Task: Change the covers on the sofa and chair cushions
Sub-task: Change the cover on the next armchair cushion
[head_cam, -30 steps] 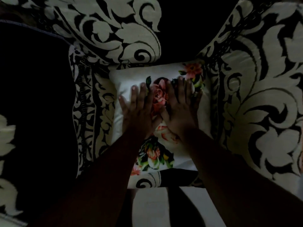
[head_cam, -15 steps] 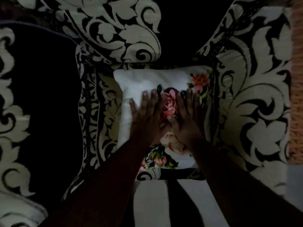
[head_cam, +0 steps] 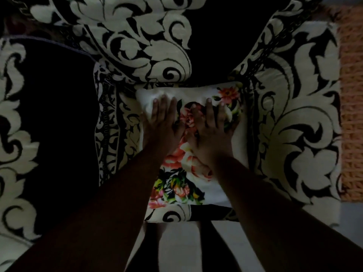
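At the far left sits a dark seat cushion with cream scroll-patterned edges [head_cam: 49, 124], and just right of it rises the black-and-cream damask arm of the upholstered chair [head_cam: 110, 122]. In the chair's narrow seat, between the two arms and against the backrest, lies the task's thing: a square white cushion printed with pink and orange roses and green leaves [head_cam: 196, 173].

The left hand [head_cam: 163, 122] lies flat on the cushion's far left part, fingers straight and close together, pressing into the fabric near the top left corner. Just beside it, the right hand [head_cam: 212, 128] is spread flat over the rose print, fingers a little apart and pointing toward the backrest. Neither hand pinches or grips anything. Further right stands the chair's other patterned arm [head_cam: 294, 124], and beyond it a strip of orange woven material [head_cam: 351, 114].

Since the floral cover looks fully on and the cushion already sits in the seat, the step in hand seems to be smoothing and seating this finished cushion. The next move probably calls for lifting both palms off without dragging the cover askew, then turning to whichever cushion remains uncovered; the dim light hides whether the closure is fastened.
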{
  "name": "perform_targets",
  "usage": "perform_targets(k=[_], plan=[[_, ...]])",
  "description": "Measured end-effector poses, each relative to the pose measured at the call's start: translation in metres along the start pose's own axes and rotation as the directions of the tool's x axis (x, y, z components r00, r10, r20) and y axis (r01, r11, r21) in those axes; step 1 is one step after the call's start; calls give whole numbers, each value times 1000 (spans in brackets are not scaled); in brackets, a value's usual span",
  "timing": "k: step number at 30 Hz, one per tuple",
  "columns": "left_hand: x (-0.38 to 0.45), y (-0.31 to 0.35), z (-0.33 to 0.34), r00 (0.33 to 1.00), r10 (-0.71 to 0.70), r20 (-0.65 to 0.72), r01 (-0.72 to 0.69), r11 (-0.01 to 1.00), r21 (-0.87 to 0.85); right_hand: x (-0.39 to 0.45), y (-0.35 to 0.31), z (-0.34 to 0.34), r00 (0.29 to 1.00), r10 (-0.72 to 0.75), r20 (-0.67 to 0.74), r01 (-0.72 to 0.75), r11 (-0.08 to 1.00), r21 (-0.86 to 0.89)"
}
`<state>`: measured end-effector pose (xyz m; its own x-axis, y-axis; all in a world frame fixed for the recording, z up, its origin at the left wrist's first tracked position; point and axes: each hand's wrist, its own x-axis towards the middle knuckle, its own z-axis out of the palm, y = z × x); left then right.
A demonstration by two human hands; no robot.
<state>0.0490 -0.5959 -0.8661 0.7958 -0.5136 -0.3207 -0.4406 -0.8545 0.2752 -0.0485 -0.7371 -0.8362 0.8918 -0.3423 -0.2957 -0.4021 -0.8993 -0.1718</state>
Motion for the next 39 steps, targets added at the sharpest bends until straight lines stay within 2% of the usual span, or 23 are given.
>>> perform_targets(k=[5,10,14,17,20,24,28,33,36,39], plan=[[10,-32,15,999,-5,-41,3,999,-44,17,-30,16,1000,6,-11,-6,999,-31],[19,-53,23,997,-28,-67,26,999,-28,42,-42,24,998,-61,-12,61,997,-42],[6,-16,11,996,-23,-81,20,999,-37,15,-6,14,998,-66,-16,66,997,33],[-24,19,-1,985,19,-170,-14,999,33,-31,15,4,999,-28,-47,32,996,80],[-58,37,-6,962,7,-272,-2,1000,19,-60,19,4,997,46,-64,-39,994,106],[-88,39,5,976,36,-213,-25,998,53,-62,14,12,995,101,-28,-96,987,125],[-39,19,22,983,-40,-179,58,994,98,-9,7,28,995,100,-19,-99,994,54],[19,5,39,977,-97,-188,116,989,92,60,7,49,992,79,-97,-75,996,46],[45,1,37,974,-102,-200,117,991,60,84,7,49,989,79,-121,-75,996,38],[35,2,30,978,-73,-196,87,994,60,73,6,42,992,77,-97,-71,996,59]])
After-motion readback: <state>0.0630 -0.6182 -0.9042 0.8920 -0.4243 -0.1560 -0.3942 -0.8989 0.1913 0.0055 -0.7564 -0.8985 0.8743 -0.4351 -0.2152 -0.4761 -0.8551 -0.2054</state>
